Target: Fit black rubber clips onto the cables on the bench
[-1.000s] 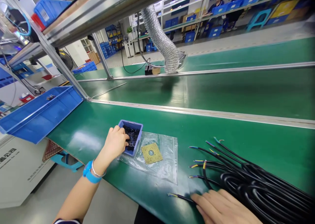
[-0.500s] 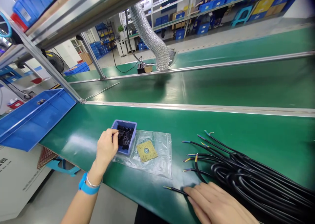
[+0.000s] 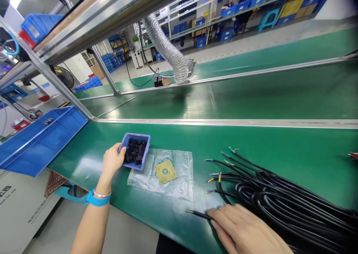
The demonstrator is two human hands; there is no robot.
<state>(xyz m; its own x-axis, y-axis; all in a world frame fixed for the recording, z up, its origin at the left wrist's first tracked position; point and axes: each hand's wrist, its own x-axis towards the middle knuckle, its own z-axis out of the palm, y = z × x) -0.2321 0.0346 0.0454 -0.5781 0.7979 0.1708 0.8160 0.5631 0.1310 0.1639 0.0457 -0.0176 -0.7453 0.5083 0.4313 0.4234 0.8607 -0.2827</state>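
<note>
My left hand (image 3: 113, 160) grips the left wall of a small purple-blue bin (image 3: 145, 153), which holds many small black parts (image 3: 135, 151). The bin is tilted and partly over a clear plastic bag (image 3: 183, 175). A yellowish square plate (image 3: 166, 171) with a round hole lies on the bag. At the lower right, my right hand (image 3: 237, 224) has its fingers closed on the end of a black cable (image 3: 201, 214) with bared wires. More black cables (image 3: 279, 198) lie coiled beside and behind it, their coloured wire ends pointing left.
The green table (image 3: 167, 135) has a pale rail (image 3: 223, 123) across it. A large blue tray (image 3: 41, 138) is at the left, by a metal frame post. A silver duct (image 3: 167, 51) hangs over the far side. People sit or stand far behind.
My left hand has gone from the parts inside the small bin to its left wall. The bin has shifted slightly left and up and turned. My right hand remains on the cable.
</note>
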